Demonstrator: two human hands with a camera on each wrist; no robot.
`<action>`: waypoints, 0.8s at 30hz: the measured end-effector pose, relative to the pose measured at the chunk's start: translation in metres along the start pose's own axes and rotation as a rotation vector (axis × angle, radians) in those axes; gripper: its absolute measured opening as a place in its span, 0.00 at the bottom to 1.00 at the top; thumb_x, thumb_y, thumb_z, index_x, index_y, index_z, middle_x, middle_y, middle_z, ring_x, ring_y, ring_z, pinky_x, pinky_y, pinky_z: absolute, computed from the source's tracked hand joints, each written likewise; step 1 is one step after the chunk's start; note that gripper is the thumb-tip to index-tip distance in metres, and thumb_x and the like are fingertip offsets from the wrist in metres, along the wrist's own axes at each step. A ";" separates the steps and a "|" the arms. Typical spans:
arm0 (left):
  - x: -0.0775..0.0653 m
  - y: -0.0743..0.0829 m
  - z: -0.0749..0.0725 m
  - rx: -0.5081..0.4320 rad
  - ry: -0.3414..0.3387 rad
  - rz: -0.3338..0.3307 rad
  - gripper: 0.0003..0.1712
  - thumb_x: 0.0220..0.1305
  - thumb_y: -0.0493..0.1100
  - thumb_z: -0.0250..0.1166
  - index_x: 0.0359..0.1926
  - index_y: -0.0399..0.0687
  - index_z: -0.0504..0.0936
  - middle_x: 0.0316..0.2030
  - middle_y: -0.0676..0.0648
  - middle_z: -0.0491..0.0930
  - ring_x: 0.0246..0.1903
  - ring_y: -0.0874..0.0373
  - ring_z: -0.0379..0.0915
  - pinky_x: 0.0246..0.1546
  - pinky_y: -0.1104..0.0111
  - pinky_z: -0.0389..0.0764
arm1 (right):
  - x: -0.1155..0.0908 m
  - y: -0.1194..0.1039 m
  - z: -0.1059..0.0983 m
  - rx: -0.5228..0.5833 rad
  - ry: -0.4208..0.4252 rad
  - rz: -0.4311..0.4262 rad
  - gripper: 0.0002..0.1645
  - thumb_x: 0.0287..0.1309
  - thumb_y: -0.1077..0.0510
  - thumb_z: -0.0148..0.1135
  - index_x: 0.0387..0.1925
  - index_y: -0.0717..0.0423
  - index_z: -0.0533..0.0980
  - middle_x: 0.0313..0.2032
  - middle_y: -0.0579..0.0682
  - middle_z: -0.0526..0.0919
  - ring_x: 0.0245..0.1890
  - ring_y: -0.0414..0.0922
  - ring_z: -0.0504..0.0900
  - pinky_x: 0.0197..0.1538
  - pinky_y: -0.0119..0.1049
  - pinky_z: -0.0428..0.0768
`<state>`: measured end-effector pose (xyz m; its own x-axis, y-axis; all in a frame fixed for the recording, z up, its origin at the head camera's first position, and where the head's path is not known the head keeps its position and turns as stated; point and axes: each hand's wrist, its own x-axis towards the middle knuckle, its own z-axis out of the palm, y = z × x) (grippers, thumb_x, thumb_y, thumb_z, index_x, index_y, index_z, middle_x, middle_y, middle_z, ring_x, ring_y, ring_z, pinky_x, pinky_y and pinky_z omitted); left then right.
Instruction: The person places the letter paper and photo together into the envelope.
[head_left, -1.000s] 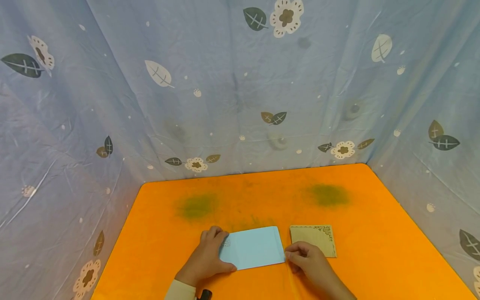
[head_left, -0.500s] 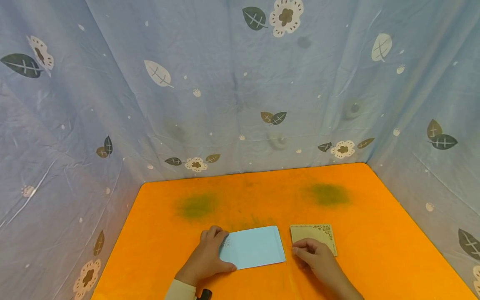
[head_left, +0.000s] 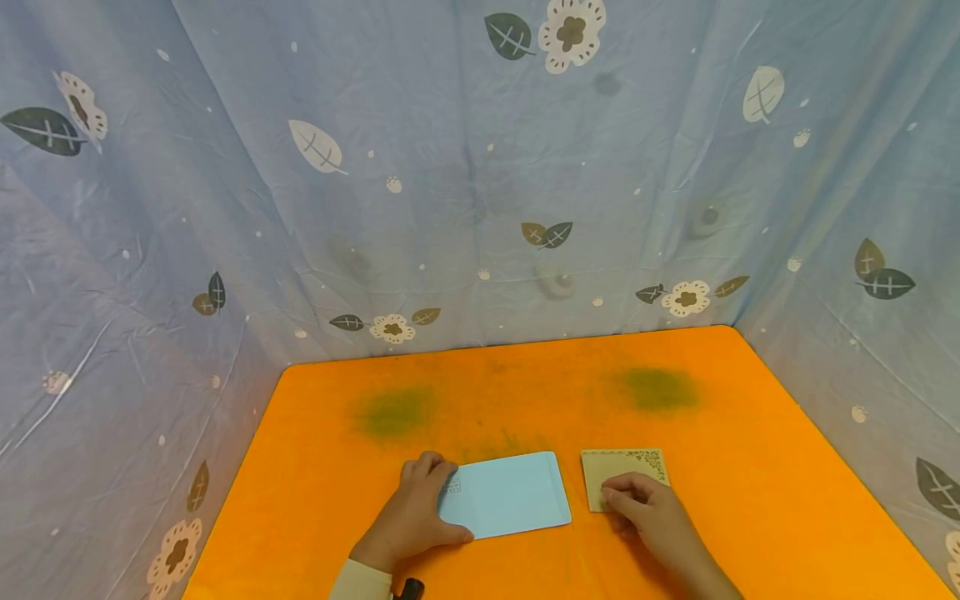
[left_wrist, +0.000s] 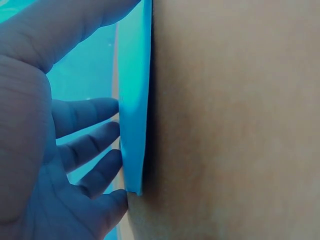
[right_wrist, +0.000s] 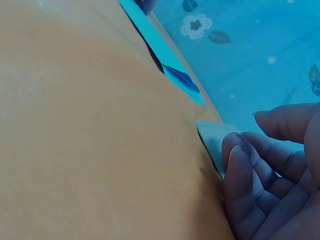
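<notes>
A light blue envelope (head_left: pixel 517 496) lies flat on the orange table, with a small printed block near its left end. My left hand (head_left: pixel 412 508) holds that end, its thumb at the near edge and its fingers at the far edge. In the left wrist view, the fingertips touch the side of the envelope (left_wrist: pixel 134 110). A tan square card (head_left: pixel 618 462) with a dark floral corner lies to the right. Above its near part is my right hand (head_left: pixel 652 512), fingers loosely curled. In the right wrist view, the thumb stands apart from the fingers; contact with the card (right_wrist: pixel 212 142) is unclear.
The orange table (head_left: pixel 510 400) has two dark green smudges toward the back. A blue patterned curtain (head_left: pixel 465 167) surrounds it at the back and both sides. A black object (head_left: pixel 411 589) shows by the left sleeve at the bottom edge.
My right hand has moved away from the envelope's right end, rightward over the tan card. My left hand and the envelope have stayed in place.
</notes>
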<state>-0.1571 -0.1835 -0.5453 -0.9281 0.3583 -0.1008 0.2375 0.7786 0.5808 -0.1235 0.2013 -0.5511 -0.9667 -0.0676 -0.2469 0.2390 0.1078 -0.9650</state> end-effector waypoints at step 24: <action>0.001 -0.004 0.002 -0.009 -0.003 -0.003 0.59 0.49 0.68 0.87 0.74 0.44 0.76 0.67 0.46 0.66 0.63 0.42 0.59 0.53 0.49 0.81 | 0.002 0.001 -0.023 -0.050 0.167 0.092 0.17 0.78 0.57 0.66 0.57 0.68 0.82 0.39 0.56 0.85 0.35 0.53 0.86 0.37 0.41 0.86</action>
<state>-0.1584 -0.1849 -0.5490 -0.9279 0.3578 -0.1051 0.2322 0.7748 0.5880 -0.1277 0.2237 -0.5506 -0.9438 0.1098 -0.3118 0.3261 0.1551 -0.9325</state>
